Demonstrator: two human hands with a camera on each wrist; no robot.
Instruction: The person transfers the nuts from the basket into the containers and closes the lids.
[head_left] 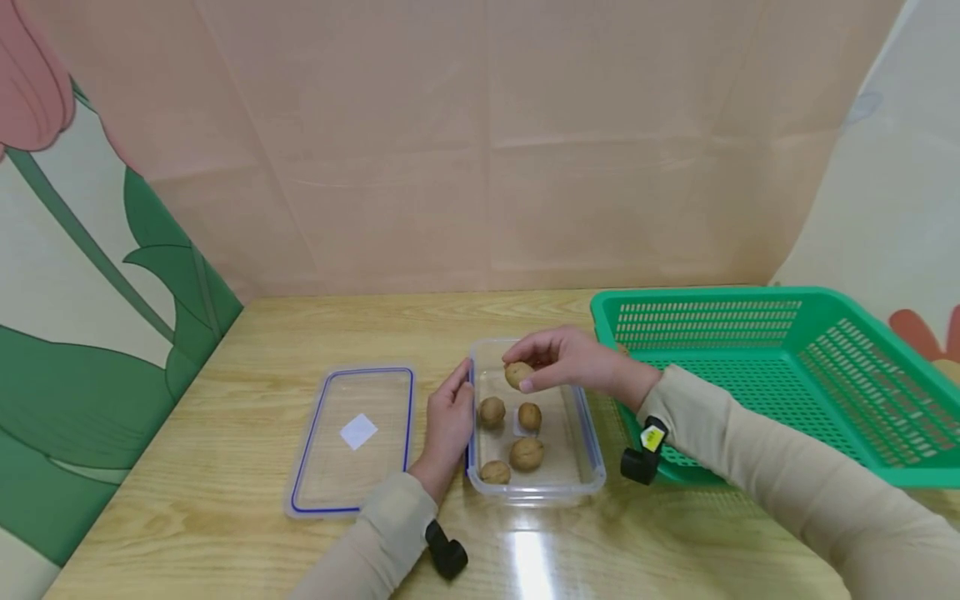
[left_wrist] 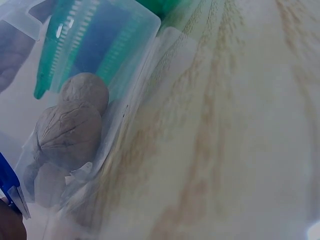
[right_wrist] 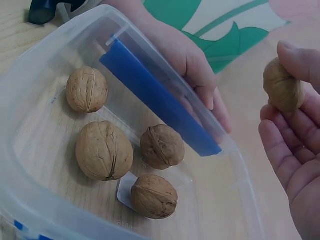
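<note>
My right hand (head_left: 566,360) pinches a walnut (head_left: 517,375) between thumb and fingers, above the far part of a clear plastic container (head_left: 592,467). Inside the container lie several more walnuts (right_wrist: 104,150), apart from one another on its bottom. Along the container's left wall, my left hand (head_left: 450,419) rests from outside, its fingers extended beside a blue clip flap (right_wrist: 155,95). The left wrist view shows walnuts (left_wrist: 70,135) dimly through the plastic wall.
A clear lid (head_left: 322,475) with a blue seal and a white paper square lies flat to the left. On the right stands a green perforated basket (head_left: 806,302), close to the container. A pinkish cloth (head_left: 480,150) hangs behind the wooden table (head_left: 225,467).
</note>
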